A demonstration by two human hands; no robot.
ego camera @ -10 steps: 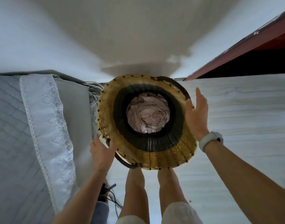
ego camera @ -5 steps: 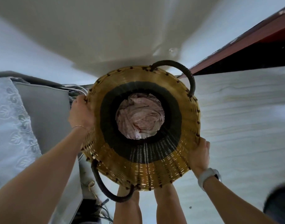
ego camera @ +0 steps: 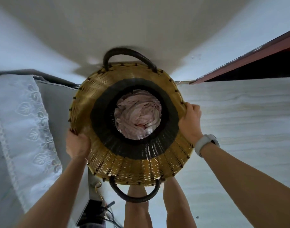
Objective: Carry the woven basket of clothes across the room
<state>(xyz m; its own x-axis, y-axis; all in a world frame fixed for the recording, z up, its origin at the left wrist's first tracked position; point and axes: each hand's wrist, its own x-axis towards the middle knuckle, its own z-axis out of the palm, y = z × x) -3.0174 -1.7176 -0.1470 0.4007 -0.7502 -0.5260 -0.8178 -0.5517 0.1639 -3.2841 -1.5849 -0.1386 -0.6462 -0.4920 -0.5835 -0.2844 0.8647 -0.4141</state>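
I look straight down into a round woven basket (ego camera: 136, 168), tan wicker with a dark band inside and two dark loop handles, one far and one near. Crumpled pale pink clothes (ego camera: 137, 118) lie at its bottom. My left hand (ego camera: 77, 143) grips the rim on the left side. My right hand (ego camera: 189, 122), with a white watch on the wrist, grips the rim on the right. The basket is between my arms, above my legs.
A bed with a white lace-edged cover (ego camera: 24, 129) runs along the left. Cables and a dark device (ego camera: 95, 211) lie on the floor by the bed. A pale floor (ego camera: 239, 129) spreads to the right, with a red-brown door frame (ego camera: 249, 56) at the upper right.
Both hands went from beside the basket to gripping its rim. The basket has turned, so its handles now sit far and near, and it looks larger and closer.
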